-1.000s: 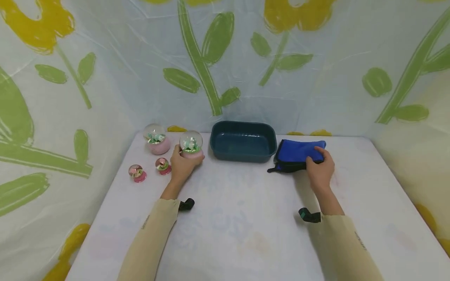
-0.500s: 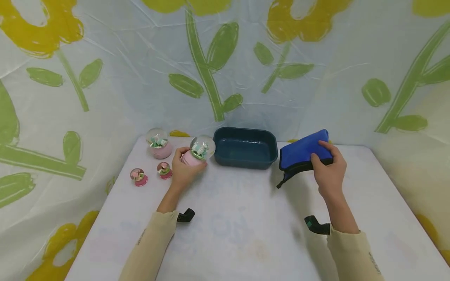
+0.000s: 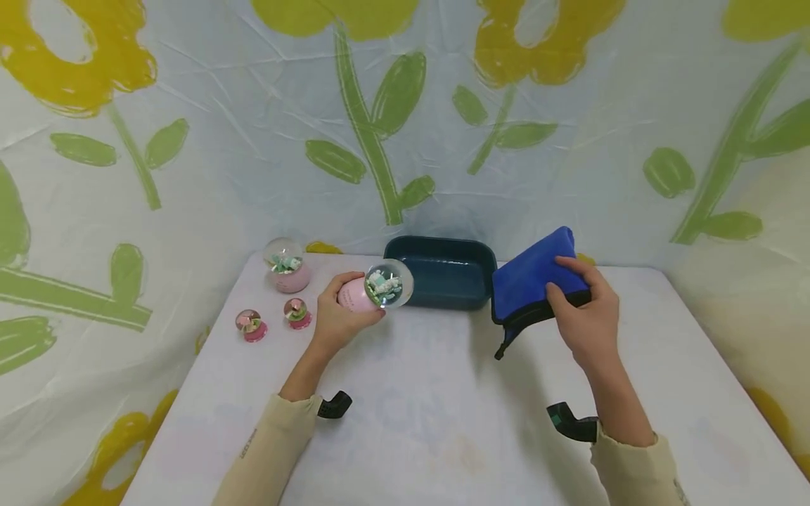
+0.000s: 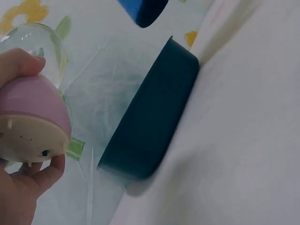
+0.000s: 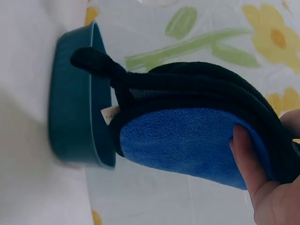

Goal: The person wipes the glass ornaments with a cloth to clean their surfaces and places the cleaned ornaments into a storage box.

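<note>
My left hand holds a snow globe by its pink base, tipped over so the clear dome points right. The left wrist view shows the cream underside of that base, with thumb and fingers round it. On the right, my right hand pinches a folded blue cloth with black edging. It hangs tilted above the table, its black loop drooping. In the right wrist view the cloth shows a fuzzy blue face, layered folds and a small white tag. A dark teal basin stands between the hands.
Another pink-based snow globe stands at the back left of the white table. Nearer are two small globes, one at left and one beside the left hand. A flower-printed sheet hangs behind.
The snow globe was upright; my left hand has lifted it and tipped it to the right, towards the basin. My right hand has raised and tilted the cloth off the table.
</note>
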`<act>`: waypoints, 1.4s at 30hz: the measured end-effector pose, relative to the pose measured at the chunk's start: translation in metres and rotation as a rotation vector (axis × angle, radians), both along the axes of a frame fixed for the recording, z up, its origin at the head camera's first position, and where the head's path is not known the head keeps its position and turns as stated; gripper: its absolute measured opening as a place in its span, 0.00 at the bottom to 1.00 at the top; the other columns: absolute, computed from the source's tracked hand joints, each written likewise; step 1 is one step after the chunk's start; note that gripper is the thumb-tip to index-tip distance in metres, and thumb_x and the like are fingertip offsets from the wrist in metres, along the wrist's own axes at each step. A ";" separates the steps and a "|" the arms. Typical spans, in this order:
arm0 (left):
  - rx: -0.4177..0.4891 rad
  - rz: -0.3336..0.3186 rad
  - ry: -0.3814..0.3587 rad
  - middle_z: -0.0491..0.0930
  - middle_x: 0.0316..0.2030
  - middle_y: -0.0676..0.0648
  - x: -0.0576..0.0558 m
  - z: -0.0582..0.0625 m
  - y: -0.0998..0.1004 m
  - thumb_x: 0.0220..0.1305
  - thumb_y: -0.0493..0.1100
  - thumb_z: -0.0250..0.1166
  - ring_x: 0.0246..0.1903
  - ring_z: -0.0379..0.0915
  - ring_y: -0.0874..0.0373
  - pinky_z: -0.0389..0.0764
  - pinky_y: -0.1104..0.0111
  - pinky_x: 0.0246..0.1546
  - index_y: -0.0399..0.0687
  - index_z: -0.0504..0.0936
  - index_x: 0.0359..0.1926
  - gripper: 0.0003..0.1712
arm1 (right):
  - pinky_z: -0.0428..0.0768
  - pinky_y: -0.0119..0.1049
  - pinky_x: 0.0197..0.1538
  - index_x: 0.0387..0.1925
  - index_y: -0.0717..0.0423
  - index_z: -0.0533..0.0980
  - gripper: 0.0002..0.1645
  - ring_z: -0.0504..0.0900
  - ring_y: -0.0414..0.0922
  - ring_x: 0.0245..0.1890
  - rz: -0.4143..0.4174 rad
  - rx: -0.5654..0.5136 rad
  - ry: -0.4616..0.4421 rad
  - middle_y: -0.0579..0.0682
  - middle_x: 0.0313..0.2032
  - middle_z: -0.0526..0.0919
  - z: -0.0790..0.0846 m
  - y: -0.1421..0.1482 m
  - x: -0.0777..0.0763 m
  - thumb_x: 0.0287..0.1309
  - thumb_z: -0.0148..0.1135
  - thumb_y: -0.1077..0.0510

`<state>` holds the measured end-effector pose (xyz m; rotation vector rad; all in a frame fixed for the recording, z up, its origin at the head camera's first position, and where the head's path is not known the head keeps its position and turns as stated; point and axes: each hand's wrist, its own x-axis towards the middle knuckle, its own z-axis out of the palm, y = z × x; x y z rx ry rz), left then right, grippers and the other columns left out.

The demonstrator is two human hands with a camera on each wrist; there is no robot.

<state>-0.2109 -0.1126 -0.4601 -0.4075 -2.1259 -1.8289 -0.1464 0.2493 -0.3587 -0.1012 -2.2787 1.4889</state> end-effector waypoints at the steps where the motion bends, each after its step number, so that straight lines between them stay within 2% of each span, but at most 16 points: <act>1: -0.008 -0.009 -0.001 0.74 0.53 0.50 0.003 -0.001 0.002 0.40 0.39 0.81 0.51 0.68 0.50 0.78 0.54 0.47 0.51 0.75 0.56 0.39 | 0.69 0.56 0.58 0.65 0.47 0.71 0.27 0.63 0.60 0.67 0.014 0.009 0.000 0.52 0.69 0.63 -0.001 -0.003 0.002 0.65 0.58 0.61; 9: -0.024 -0.080 -0.013 0.75 0.52 0.49 0.022 -0.008 0.014 0.39 0.36 0.82 0.50 0.68 0.50 0.79 0.54 0.45 0.45 0.75 0.56 0.40 | 0.70 0.60 0.54 0.64 0.53 0.70 0.27 0.66 0.65 0.63 0.119 0.063 0.002 0.56 0.67 0.65 -0.014 -0.025 0.014 0.64 0.59 0.64; 16: -0.032 -0.139 0.023 0.73 0.53 0.49 0.021 -0.002 0.034 0.40 0.35 0.81 0.51 0.68 0.51 0.80 0.57 0.44 0.46 0.73 0.57 0.40 | 0.72 0.60 0.51 0.64 0.52 0.71 0.29 0.65 0.67 0.63 0.209 0.043 0.023 0.57 0.67 0.65 -0.012 -0.038 0.013 0.61 0.62 0.66; 22: -0.022 -0.160 -0.005 0.73 0.52 0.47 0.023 -0.001 0.043 0.39 0.32 0.80 0.50 0.68 0.49 0.81 0.59 0.42 0.45 0.72 0.56 0.41 | 0.74 0.60 0.50 0.64 0.53 0.71 0.30 0.67 0.67 0.62 0.262 0.057 0.043 0.59 0.64 0.68 -0.019 -0.054 0.015 0.60 0.64 0.66; 28: 0.005 -0.222 -0.043 0.72 0.53 0.40 0.026 0.004 0.051 0.39 0.29 0.79 0.49 0.68 0.46 0.81 0.60 0.41 0.39 0.71 0.58 0.42 | 0.76 0.53 0.49 0.65 0.48 0.70 0.31 0.69 0.64 0.61 0.304 -0.048 0.024 0.56 0.66 0.67 -0.026 -0.069 0.020 0.61 0.64 0.64; 30: 0.007 -0.236 -0.069 0.72 0.53 0.38 0.031 0.011 0.055 0.39 0.27 0.78 0.49 0.68 0.46 0.81 0.60 0.41 0.35 0.70 0.57 0.41 | 0.77 0.51 0.48 0.66 0.46 0.70 0.32 0.69 0.63 0.61 0.294 -0.100 0.031 0.55 0.66 0.67 -0.029 -0.074 0.021 0.61 0.64 0.64; 31: 0.012 -0.242 -0.085 0.72 0.53 0.38 0.033 0.014 0.056 0.40 0.27 0.78 0.49 0.68 0.46 0.81 0.60 0.40 0.34 0.70 0.57 0.41 | 0.77 0.50 0.48 0.66 0.45 0.69 0.32 0.70 0.62 0.61 0.282 -0.123 0.043 0.55 0.66 0.67 -0.031 -0.077 0.022 0.61 0.64 0.64; 33: 0.030 -0.241 -0.092 0.72 0.53 0.39 0.034 0.010 0.059 0.40 0.29 0.78 0.49 0.68 0.46 0.81 0.60 0.40 0.36 0.69 0.57 0.41 | 0.78 0.46 0.48 0.67 0.44 0.69 0.33 0.72 0.60 0.60 0.240 -0.168 0.080 0.55 0.64 0.70 -0.035 -0.082 0.023 0.61 0.65 0.63; 34: 0.036 -0.237 -0.099 0.71 0.53 0.39 0.036 0.013 0.060 0.40 0.29 0.78 0.49 0.68 0.47 0.80 0.60 0.40 0.35 0.69 0.58 0.41 | 0.78 0.43 0.48 0.67 0.45 0.68 0.34 0.72 0.60 0.59 0.217 -0.194 0.109 0.55 0.63 0.71 -0.037 -0.085 0.023 0.61 0.65 0.63; 36: 0.074 -0.225 -0.110 0.70 0.54 0.40 0.034 0.007 0.063 0.40 0.30 0.78 0.50 0.66 0.48 0.80 0.61 0.40 0.35 0.67 0.58 0.43 | 0.78 0.39 0.48 0.67 0.48 0.66 0.34 0.74 0.58 0.58 0.176 -0.246 0.176 0.56 0.61 0.72 -0.038 -0.091 0.023 0.61 0.64 0.64; 38: 0.139 -0.204 -0.145 0.70 0.54 0.41 0.031 0.002 0.067 0.39 0.29 0.78 0.50 0.65 0.49 0.79 0.62 0.40 0.36 0.67 0.59 0.43 | 0.78 0.36 0.48 0.65 0.55 0.66 0.31 0.75 0.57 0.57 0.149 -0.297 0.260 0.58 0.59 0.73 -0.038 -0.097 0.022 0.61 0.63 0.66; 40: 0.206 -0.200 -0.214 0.69 0.53 0.40 0.033 0.007 0.072 0.39 0.25 0.76 0.50 0.64 0.49 0.79 0.63 0.40 0.33 0.67 0.58 0.42 | 0.79 0.36 0.48 0.60 0.63 0.68 0.26 0.77 0.55 0.55 0.143 -0.324 0.363 0.60 0.57 0.74 -0.035 -0.102 0.021 0.60 0.61 0.70; 42: 0.285 -0.212 -0.278 0.68 0.53 0.40 0.033 0.006 0.077 0.41 0.24 0.74 0.50 0.63 0.49 0.78 0.64 0.40 0.34 0.67 0.58 0.41 | 0.78 0.38 0.50 0.54 0.68 0.70 0.21 0.77 0.55 0.55 0.143 -0.317 0.456 0.61 0.56 0.75 -0.032 -0.106 0.020 0.59 0.60 0.74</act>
